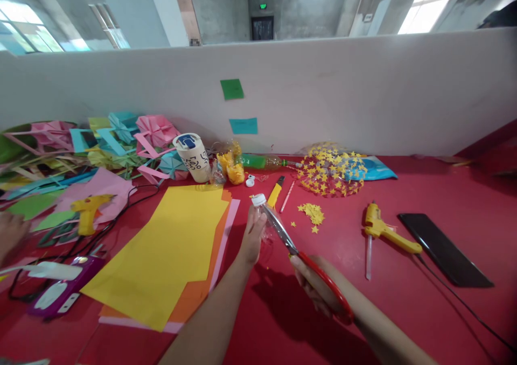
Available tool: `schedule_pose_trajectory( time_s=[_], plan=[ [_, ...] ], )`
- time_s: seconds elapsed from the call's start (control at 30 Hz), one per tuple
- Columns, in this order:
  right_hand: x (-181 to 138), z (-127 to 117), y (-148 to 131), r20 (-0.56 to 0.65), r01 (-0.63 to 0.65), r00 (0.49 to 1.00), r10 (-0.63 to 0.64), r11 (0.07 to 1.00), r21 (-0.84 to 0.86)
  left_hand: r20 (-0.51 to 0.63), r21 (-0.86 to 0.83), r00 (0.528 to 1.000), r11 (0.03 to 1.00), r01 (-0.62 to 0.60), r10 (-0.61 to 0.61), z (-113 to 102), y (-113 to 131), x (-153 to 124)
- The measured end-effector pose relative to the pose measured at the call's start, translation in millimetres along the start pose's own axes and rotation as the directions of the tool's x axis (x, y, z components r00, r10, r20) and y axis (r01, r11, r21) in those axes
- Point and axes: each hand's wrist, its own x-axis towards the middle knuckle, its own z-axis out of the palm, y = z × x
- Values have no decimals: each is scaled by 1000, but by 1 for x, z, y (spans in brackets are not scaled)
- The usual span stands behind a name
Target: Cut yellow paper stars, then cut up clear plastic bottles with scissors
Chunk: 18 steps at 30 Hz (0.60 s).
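My left hand is closed around a clear plastic bottle piece with a white neck, held above the red table. My right hand grips the red handles of a pair of scissors. The metal blades point up and left and reach the bottle piece just below its neck; whether they cut into it I cannot tell. Behind my hands lie a yellow box cutter and a pink-striped stick. Small yellow stars are piled to the right of them.
Yellow paper sheets lie to the left, over orange and pink ones. A yellow glue gun and a black phone are at right. A star-covered clear dome stands by the white partition. Another person's hand shows at far left.
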Motion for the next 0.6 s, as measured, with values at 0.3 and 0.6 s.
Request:
schedule_pose_trajectory(
  time_s=[0.3,0.6],
  plan=[
    [1,-1,-3,-15,-1,1000,0,999,-33,-104,-45,992,997,61,-65,4,4,0],
    [5,-3,3,35,64,998,-61,996,-69,-25,-111,997,991,72,-75,0,9,8]
  ],
)
